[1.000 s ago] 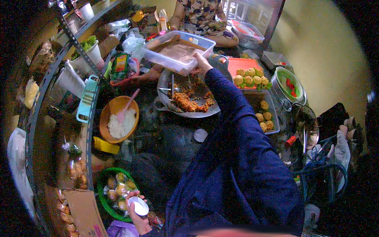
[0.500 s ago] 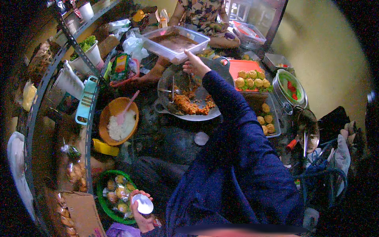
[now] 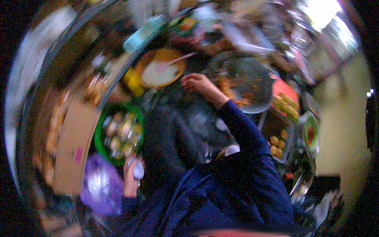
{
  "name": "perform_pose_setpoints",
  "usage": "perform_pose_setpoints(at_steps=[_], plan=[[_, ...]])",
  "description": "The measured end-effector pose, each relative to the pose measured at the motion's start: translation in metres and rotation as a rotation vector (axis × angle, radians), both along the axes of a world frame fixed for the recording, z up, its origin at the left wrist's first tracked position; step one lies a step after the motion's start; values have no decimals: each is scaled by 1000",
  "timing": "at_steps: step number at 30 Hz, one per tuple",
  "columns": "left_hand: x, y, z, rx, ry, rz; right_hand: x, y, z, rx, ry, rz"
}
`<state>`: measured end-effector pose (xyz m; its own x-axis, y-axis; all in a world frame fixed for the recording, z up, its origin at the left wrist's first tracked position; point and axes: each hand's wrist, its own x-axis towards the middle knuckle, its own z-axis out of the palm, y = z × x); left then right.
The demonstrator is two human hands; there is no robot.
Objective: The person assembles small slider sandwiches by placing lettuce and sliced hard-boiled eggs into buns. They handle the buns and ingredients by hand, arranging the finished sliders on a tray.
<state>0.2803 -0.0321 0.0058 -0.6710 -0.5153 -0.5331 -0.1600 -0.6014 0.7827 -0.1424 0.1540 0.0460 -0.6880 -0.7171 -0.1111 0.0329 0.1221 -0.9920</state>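
My left hand [image 3: 129, 179], low at the left, is closed around a small white paper cup [image 3: 138, 170]. Beside it stands a green basket [image 3: 98, 138] of round snacks in clear wrapping. My right hand [image 3: 202, 87] is over the dark floor, its fingers curled together; what they hold, if anything, is too blurred to see. It is nearest to an orange-brown bowl [image 3: 179, 65] of white food [image 3: 158, 77] with a pink spoon [image 3: 179, 59]. To the right of that hand is a wide grey pan [image 3: 258, 71] with orange-brown food [image 3: 231, 89].
A clear tub [image 3: 290, 138] holds several round yellowish snacks. More lie by a red-orange tray [image 3: 285, 90]. A cardboard box [image 3: 75, 146] and a purple bag [image 3: 100, 187] are on the left, by a metal shelf frame. Beyond the pan, a blurred person sits near another clear tub [image 3: 252, 41].
My right hand has come back from the far tub, leftward and nearer, its fingers now curled. My left hand keeps the paper cup. The whole view has turned and is smeared by motion.
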Motion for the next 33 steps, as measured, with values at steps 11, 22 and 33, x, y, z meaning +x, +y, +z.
perform_pose_setpoints(at_steps=[11,22,33], plan=[[58,-20,-25,-36,-31,209,121,-209,-100,464,456,72],[55,-71,-48,13,16,366,125,-240,-160,506,417,23],[70,-81,-60,10,31,508,137,-235,-126,358,240,-201]])
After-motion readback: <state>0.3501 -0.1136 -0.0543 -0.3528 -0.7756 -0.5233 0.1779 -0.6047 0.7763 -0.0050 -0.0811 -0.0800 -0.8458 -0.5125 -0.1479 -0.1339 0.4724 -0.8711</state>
